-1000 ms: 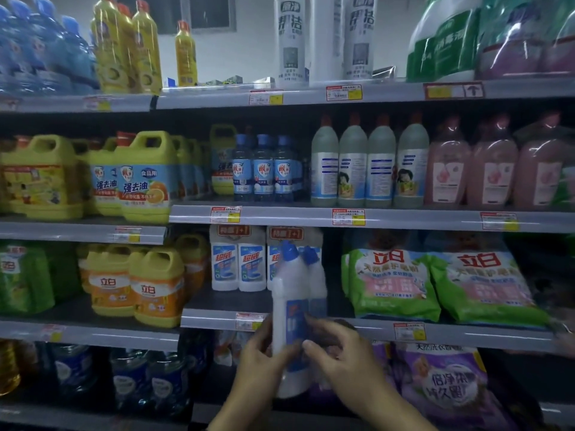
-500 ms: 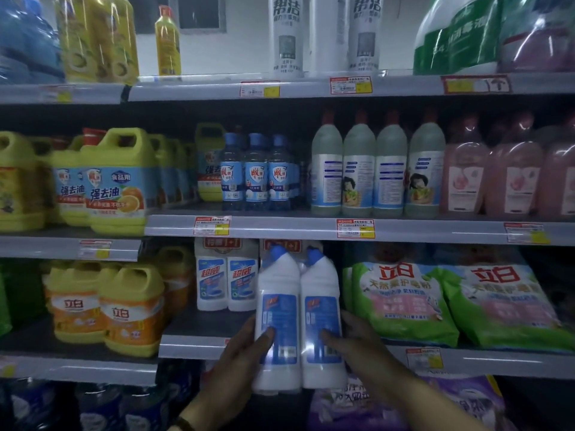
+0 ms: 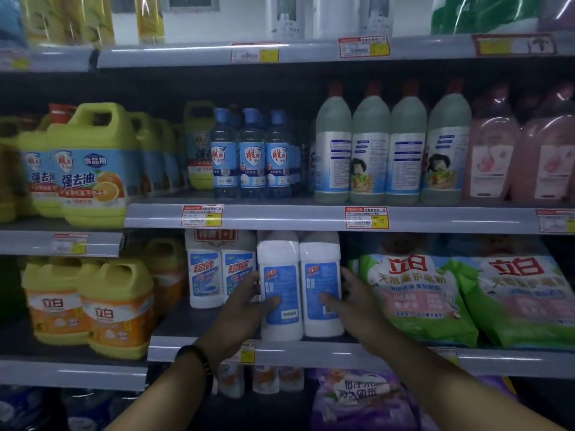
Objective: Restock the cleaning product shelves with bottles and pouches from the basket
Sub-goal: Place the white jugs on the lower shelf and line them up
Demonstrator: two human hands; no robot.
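Observation:
A shrink-wrapped twin pack of white bottles (image 3: 300, 287) with blue labels stands on the third shelf (image 3: 311, 349), its tops hidden behind the shelf edge above. My left hand (image 3: 245, 301) grips its left side, thumb across the left label. My right hand (image 3: 351, 298) grips its right side, thumb on the right label. To its left stands a matching white twin pack (image 3: 219, 269). No basket is in view.
Green detergent pouches (image 3: 413, 300) lie just right of the pack. Yellow and orange jugs (image 3: 90, 306) fill the lower left shelf. Blue bottles (image 3: 252, 157) and grey bottles (image 3: 389, 150) stand on the shelf above. A purple pouch (image 3: 357, 399) lies below.
Both hands have lifted the twin pack up and forward from in front of the shelf edge onto the third shelf. The view has moved closer to the shelves.

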